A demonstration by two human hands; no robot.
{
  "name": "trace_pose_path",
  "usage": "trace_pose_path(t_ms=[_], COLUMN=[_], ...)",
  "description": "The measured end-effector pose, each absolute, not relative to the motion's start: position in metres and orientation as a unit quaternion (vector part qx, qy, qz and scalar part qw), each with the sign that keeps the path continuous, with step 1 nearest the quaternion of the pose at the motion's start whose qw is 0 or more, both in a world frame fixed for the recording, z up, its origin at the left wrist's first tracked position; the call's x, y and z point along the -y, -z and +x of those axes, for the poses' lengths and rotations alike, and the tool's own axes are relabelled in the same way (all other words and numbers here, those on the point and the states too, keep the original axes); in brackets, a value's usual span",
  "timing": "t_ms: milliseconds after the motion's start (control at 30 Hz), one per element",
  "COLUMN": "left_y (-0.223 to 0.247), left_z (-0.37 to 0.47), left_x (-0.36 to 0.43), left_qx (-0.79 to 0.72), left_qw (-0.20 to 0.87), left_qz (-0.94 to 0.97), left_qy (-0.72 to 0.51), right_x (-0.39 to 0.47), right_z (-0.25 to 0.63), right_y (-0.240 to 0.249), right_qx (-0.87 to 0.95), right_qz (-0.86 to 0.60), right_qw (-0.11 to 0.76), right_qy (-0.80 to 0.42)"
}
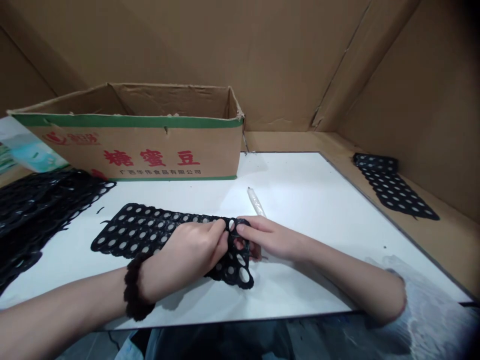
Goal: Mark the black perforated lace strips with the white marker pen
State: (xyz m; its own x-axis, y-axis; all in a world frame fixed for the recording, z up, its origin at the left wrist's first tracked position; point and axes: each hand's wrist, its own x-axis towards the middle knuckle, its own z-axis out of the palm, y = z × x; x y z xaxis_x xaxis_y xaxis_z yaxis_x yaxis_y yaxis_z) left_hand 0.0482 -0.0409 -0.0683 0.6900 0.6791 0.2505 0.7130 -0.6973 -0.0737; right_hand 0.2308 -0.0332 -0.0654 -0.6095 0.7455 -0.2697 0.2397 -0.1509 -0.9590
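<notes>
Partly hidden under your left hand [195,250], the perforated black sheet [131,227] is lying across the white table [300,185]; both hands are pinching its right end, your right hand [262,237] with some fingertips obscured behind it, while the dark pile [48,200] is running out of view

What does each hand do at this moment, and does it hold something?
Left hand: closed, holding the black strip.
Right hand: closed, pinching the same strip's end.
</notes>
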Motion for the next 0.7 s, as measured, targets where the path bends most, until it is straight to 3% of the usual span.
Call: trace_pose_path(t_ms=[233,700], left_y=[0.068,0.061], left_z=[0.048,0.047], left_x=[0.043,0.031], left_qx=[0.356,0.393], left_qw=[-0.002,-0.141], left_qz=[-0.932,-0.907], left_qy=[0.073,0.055], right_x=[0.033,0.033], right_z=[0.234,0.230], right_y=[0.069,0.071], right_qx=[0.665,0.629], right_qz=[-0.405,-0.397], right_qw=[0.156,0.194], right_qy=[-0.608,-0.640])
